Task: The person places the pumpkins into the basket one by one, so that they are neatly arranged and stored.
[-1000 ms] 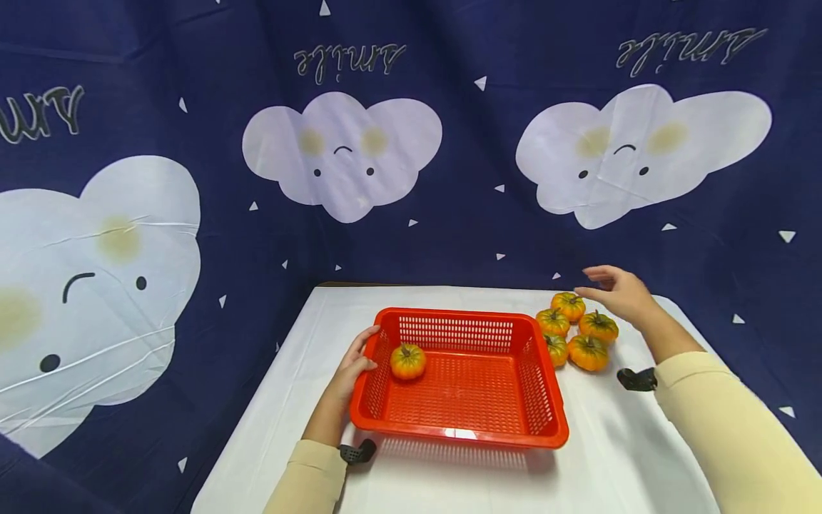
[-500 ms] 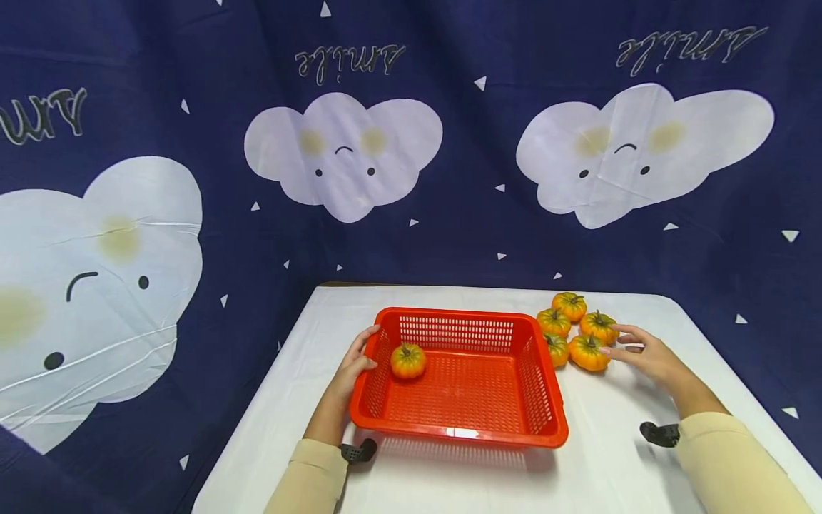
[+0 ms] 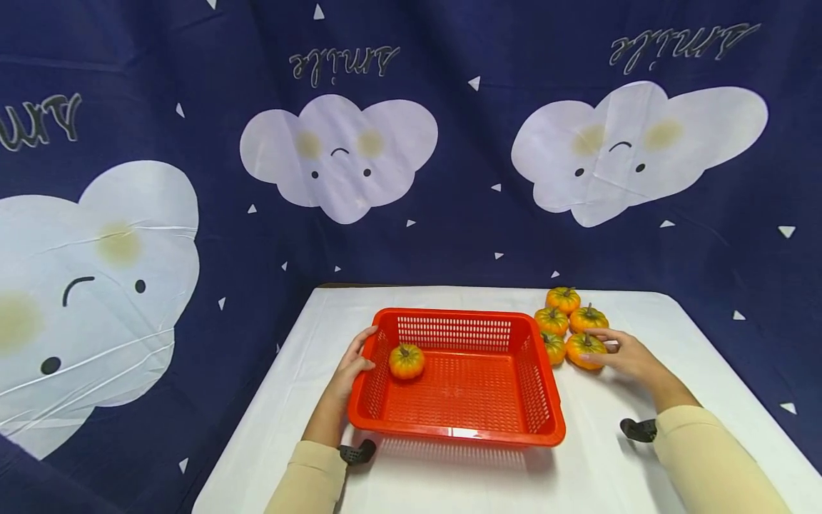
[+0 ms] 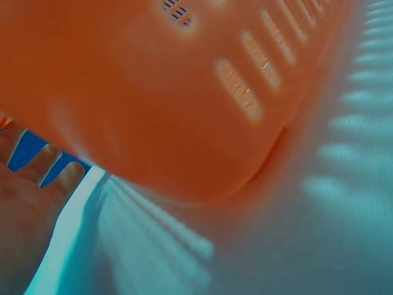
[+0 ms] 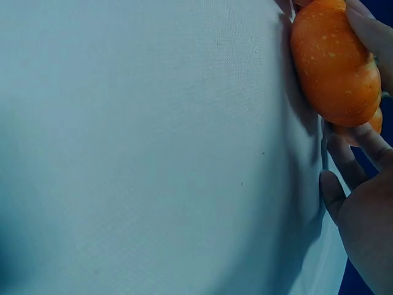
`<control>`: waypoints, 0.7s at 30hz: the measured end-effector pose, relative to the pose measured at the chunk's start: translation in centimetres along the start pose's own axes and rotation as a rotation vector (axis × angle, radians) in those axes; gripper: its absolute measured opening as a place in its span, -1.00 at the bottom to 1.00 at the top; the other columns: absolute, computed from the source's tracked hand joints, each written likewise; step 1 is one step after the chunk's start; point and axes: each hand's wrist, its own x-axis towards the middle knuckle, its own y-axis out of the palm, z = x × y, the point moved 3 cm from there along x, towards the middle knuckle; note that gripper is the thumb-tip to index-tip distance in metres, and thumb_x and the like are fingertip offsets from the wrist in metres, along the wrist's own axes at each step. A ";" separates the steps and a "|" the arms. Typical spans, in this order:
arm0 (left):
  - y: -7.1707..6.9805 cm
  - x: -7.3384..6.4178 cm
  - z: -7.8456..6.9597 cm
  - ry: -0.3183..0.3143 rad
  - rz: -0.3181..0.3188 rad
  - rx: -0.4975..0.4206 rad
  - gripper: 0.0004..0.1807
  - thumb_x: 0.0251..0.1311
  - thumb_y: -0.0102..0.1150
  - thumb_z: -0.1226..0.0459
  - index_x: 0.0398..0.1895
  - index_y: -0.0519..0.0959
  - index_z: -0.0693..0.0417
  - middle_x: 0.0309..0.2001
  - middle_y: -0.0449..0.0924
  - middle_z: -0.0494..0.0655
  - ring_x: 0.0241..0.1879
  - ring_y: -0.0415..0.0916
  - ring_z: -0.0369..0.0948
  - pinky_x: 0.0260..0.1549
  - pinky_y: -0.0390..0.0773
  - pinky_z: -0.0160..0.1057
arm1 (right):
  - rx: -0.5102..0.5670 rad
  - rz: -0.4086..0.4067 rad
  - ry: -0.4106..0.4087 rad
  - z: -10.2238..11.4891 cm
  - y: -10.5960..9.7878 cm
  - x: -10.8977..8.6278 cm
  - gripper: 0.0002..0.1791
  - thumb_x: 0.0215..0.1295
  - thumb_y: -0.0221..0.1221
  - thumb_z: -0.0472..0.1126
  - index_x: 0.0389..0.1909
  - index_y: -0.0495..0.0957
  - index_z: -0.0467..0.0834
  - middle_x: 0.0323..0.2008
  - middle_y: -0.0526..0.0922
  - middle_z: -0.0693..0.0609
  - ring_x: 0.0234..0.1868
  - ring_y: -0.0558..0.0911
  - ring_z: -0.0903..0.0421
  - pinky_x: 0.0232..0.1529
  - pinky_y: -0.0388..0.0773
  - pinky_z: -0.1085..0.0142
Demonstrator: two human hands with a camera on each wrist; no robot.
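Note:
A red plastic basket [image 3: 449,392] with perforated sides sits on the white table, one small orange-green pumpkin [image 3: 407,361] inside near its left wall. My left hand [image 3: 347,368] holds the basket's left side, thumb at the rim; in the left wrist view its fingers [image 4: 64,181] lie along the outer wall. To the right of the basket, my right hand [image 3: 636,358] grips the nearest pumpkin [image 3: 583,350] of a cluster. Seen from the right wrist, the thumb is on one side of this pumpkin [image 5: 334,61] and fingers are on the opposite side.
Several more pumpkins, among them a back one [image 3: 563,300] and a right one [image 3: 588,319], crowd together by the basket's right rim. White cloth covers the table [image 3: 462,482]. A dark blue curtain [image 3: 462,243] with cloud prints hangs behind it.
My right hand has come down from above the back of the cluster toward the front, and its thumb and fingers have closed round the nearest pumpkin. The left hand and basket stay put.

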 end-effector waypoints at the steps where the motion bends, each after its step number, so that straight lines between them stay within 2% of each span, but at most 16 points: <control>1: 0.0 0.0 0.0 0.003 0.000 0.000 -0.12 0.11 -0.15 0.53 0.63 0.13 0.17 0.61 0.06 0.16 0.42 0.17 0.24 0.29 0.43 0.17 | 0.002 0.001 -0.003 0.1 0.1 0.0 -0.06 0.25 0.47 0.12 0.50 0.38 -0.29 0.37 0.35 -0.53 0.25 0.45 -0.47 0.04 0.58 -0.18; 4: 0.0 0.0 -0.1 0.005 -0.007 0.009 -0.11 0.10 -0.15 0.53 0.64 0.13 0.16 0.61 0.07 0.15 0.41 0.17 0.25 0.28 0.46 0.15 | 0.002 -0.007 0.000 0.3 0.2 -0.1 -0.05 0.23 0.48 0.14 0.50 0.38 -0.27 0.35 0.39 -0.51 0.25 0.46 -0.42 0.08 0.54 -0.18; 7: 0.0 0.0 0.0 -0.003 -0.017 0.011 -0.11 0.10 -0.14 0.52 0.64 0.14 0.14 0.61 0.08 0.15 0.40 0.17 0.25 0.26 0.48 0.15 | -0.003 -0.002 -0.007 0.3 0.2 -0.4 -0.04 0.24 0.47 0.15 0.53 0.36 -0.26 0.35 0.38 -0.52 0.28 0.43 -0.44 0.15 0.46 -0.27; 12: 0.0 -0.1 0.0 -0.021 -0.026 0.003 -0.10 0.09 -0.14 0.52 0.64 0.14 0.12 0.62 0.07 0.11 0.43 0.15 0.23 0.29 0.44 0.17 | 0.011 0.001 0.012 0.4 0.4 -0.5 -0.02 0.25 0.46 0.17 0.55 0.33 -0.23 0.41 0.29 -0.55 0.33 0.34 -0.47 0.21 0.36 -0.32; 15: 0.1 -0.1 -0.1 -0.025 -0.033 0.008 -0.10 0.09 -0.15 0.52 0.64 0.14 0.11 0.62 0.08 0.09 0.44 0.16 0.21 0.31 0.40 0.20 | 0.026 -0.004 0.028 0.5 0.6 -0.5 -0.02 0.24 0.47 0.16 0.54 0.34 -0.24 0.43 0.27 -0.54 0.31 0.36 -0.41 0.16 0.41 -0.21; 18: 0.1 -0.1 -0.1 -0.026 -0.030 0.010 -0.10 0.10 -0.15 0.52 0.64 0.14 0.11 0.63 0.06 0.10 0.46 0.15 0.21 0.34 0.36 0.21 | 0.027 -0.008 0.026 0.7 0.7 -0.5 -0.05 0.24 0.47 0.13 0.52 0.37 -0.27 0.38 0.35 -0.52 0.15 0.44 -0.30 -0.02 0.48 0.02; 21: 0.1 -0.1 -0.1 -0.027 -0.023 0.003 -0.11 0.10 -0.15 0.52 0.64 0.13 0.13 0.63 0.03 0.13 0.47 0.13 0.21 0.35 0.35 0.21 | 0.040 -0.007 0.026 0.8 0.5 -0.5 -0.07 0.21 0.50 0.11 0.49 0.42 -0.25 0.14 0.53 -0.45 -0.12 0.49 -0.13 -0.27 0.46 0.23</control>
